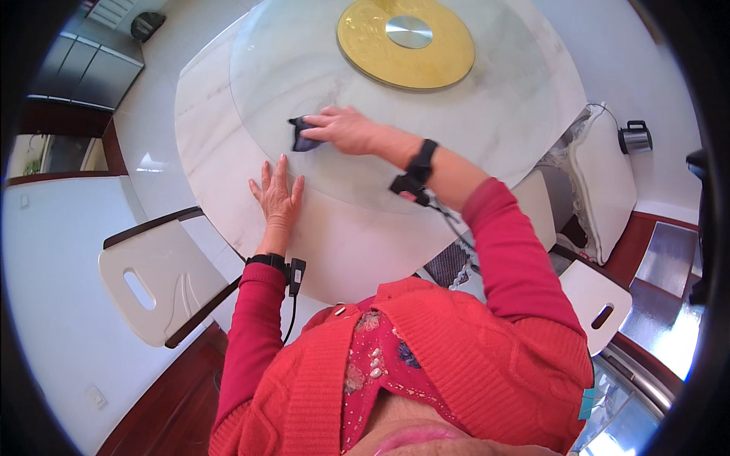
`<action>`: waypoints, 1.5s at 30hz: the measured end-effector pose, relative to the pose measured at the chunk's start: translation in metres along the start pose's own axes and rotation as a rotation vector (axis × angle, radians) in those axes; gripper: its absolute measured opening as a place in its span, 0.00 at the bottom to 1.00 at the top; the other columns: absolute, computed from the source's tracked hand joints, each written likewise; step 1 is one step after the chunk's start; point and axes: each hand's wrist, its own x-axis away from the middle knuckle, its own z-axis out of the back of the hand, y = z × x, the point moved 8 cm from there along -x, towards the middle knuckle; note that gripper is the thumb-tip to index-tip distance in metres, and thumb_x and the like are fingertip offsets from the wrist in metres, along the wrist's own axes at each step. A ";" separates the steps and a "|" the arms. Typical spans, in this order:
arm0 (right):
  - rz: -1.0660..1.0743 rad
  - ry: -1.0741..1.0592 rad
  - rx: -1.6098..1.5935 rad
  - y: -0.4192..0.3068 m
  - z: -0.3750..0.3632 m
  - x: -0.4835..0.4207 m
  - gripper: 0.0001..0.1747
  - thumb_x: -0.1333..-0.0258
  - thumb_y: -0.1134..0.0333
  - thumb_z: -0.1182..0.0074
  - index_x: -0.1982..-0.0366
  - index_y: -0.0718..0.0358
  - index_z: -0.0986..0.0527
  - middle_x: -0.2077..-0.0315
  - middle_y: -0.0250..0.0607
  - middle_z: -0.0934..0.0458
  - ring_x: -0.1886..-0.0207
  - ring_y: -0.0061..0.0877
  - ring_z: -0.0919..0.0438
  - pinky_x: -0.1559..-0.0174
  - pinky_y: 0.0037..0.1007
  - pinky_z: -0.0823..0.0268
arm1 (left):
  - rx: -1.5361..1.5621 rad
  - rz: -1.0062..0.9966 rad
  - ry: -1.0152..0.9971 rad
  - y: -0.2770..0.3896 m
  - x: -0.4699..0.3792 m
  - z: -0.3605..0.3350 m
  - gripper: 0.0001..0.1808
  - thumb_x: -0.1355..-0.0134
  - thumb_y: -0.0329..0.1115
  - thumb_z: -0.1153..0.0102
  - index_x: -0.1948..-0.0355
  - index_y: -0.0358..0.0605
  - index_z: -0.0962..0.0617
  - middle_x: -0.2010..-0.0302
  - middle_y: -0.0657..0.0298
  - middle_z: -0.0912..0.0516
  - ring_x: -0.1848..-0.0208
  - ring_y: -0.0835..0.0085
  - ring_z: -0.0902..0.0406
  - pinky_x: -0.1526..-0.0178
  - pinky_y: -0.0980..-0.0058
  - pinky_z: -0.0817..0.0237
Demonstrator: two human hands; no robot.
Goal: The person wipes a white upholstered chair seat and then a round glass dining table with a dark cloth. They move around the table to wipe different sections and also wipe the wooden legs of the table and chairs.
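My right hand [345, 130] presses a dark cloth [306, 138] against the round glass turntable [365, 171], near its left front edge; the hand is slightly blurred. My left hand [278, 191] lies spread on the marble tabletop [211, 125], its fingertips by the rim of the glass, with nothing held. Both wrists wear black straps with cabled devices. Farther off, a gold disc with a silver centre [450, 51] sits in the middle of the glass.
A white chair [188, 262] stands at the left of the table, another white chair [593, 285] at the right. An ornate white chair [607, 176] is by the right table edge, with a metal kettle [636, 139] beyond it. Cables hang from both wrist devices.
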 end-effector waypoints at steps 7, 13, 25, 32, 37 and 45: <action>-1.022 0.049 0.290 0.248 0.114 0.161 0.21 0.49 0.63 0.59 0.50 0.44 0.31 0.58 0.42 0.23 0.56 0.43 0.25 0.55 0.42 0.34 | 0.033 0.013 -0.007 0.006 0.001 0.003 0.34 0.42 0.55 0.52 0.37 0.55 0.39 0.43 0.64 0.28 0.33 0.60 0.48 0.35 0.44 0.74; -1.322 -0.083 0.526 0.331 0.115 0.159 0.22 0.45 0.62 0.60 0.48 0.56 0.34 0.49 0.44 0.29 0.48 0.43 0.29 0.49 0.47 0.37 | 0.025 0.031 -0.021 0.008 0.003 0.006 0.33 0.41 0.54 0.54 0.37 0.54 0.39 0.43 0.63 0.29 0.33 0.61 0.48 0.35 0.46 0.74; -0.067 -0.215 0.135 0.003 -0.034 -0.076 0.27 0.52 0.73 0.54 0.47 0.48 0.33 0.43 0.38 0.37 0.51 0.39 0.31 0.54 0.36 0.32 | 0.150 0.134 0.127 -0.013 0.004 0.006 0.35 0.40 0.54 0.54 0.38 0.44 0.41 0.39 0.59 0.34 0.34 0.64 0.45 0.34 0.50 0.70; -0.116 0.138 0.102 0.117 0.050 0.026 0.22 0.53 0.77 0.57 0.55 0.51 0.27 0.54 0.42 0.25 0.56 0.41 0.25 0.54 0.38 0.32 | -0.001 0.132 0.067 -0.008 0.004 0.000 0.39 0.41 0.56 0.54 0.37 0.40 0.43 0.37 0.57 0.38 0.33 0.64 0.46 0.34 0.50 0.70; -0.900 -0.113 0.492 0.311 0.099 0.098 0.20 0.47 0.70 0.60 0.50 0.57 0.33 0.52 0.48 0.29 0.53 0.47 0.27 0.53 0.44 0.34 | 0.014 0.126 0.030 0.000 0.003 0.004 0.41 0.42 0.56 0.53 0.37 0.39 0.44 0.37 0.57 0.38 0.32 0.63 0.48 0.34 0.49 0.71; -0.877 -0.161 0.272 0.310 0.011 -0.092 0.20 0.45 0.67 0.63 0.51 0.62 0.32 0.48 0.50 0.31 0.46 0.42 0.30 0.46 0.44 0.37 | 0.064 0.114 -0.003 0.001 0.004 0.005 0.40 0.43 0.53 0.51 0.36 0.39 0.44 0.37 0.56 0.38 0.33 0.61 0.48 0.34 0.48 0.71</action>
